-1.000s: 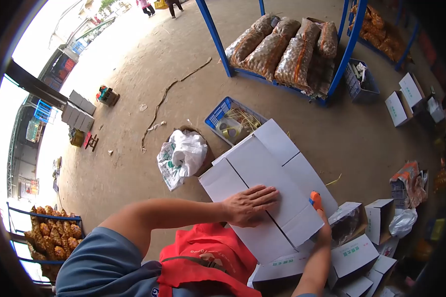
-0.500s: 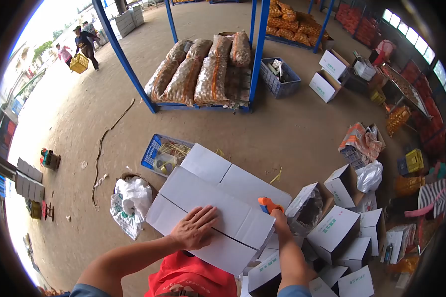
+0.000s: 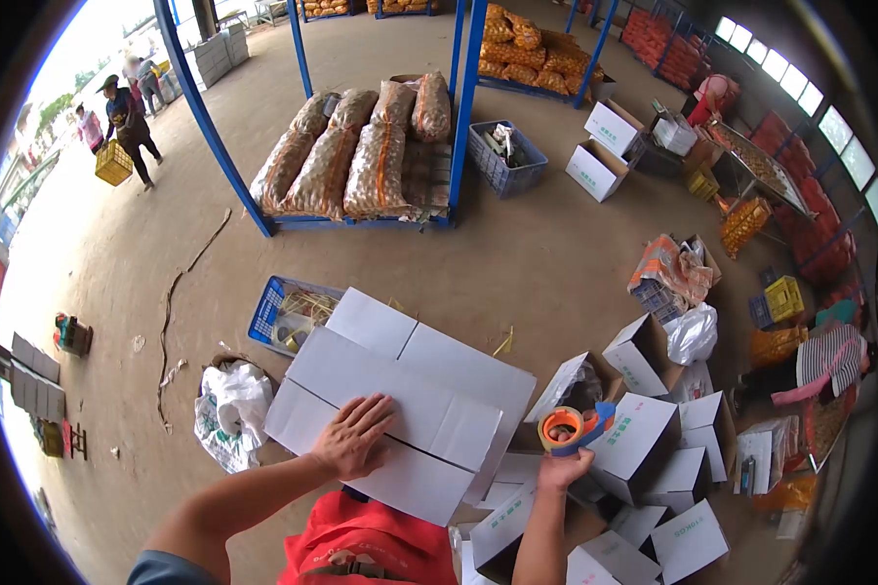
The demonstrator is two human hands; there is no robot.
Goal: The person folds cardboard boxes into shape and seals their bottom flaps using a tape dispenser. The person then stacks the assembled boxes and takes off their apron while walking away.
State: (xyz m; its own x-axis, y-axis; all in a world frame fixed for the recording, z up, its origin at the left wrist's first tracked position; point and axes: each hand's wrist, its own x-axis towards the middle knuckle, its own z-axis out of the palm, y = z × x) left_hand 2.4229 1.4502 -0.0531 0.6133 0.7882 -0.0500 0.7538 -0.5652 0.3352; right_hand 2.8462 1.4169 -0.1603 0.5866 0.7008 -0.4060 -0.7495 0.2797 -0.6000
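My left hand [image 3: 356,437] lies flat on a white cardboard box [image 3: 337,366], its fingers stretched over the flaps close to the dark seam. The box's flaps are folded down in front of me, and a second white panel shows beyond them. Off the box's right side, my right hand [image 3: 564,466] is wrapped around an orange and blue tape dispenser [image 3: 587,429] with a roll of tape in it. The dispenser is held up above several open white boxes and apart from the panel.
A blue crate [image 3: 268,310] with straw-like strips stands behind the box, a white plastic bag [image 3: 234,405] to its left. Open white boxes [image 3: 634,444] crowd the right. Farther back are filled mesh sacks [image 3: 332,161] on a blue-framed rack. A person carries a yellow crate [image 3: 114,163].
My right hand has moved away from the box's right edge, turning the tape dispenser so its roll shows. My left hand stays flat on the box. The whole view has shifted slightly.
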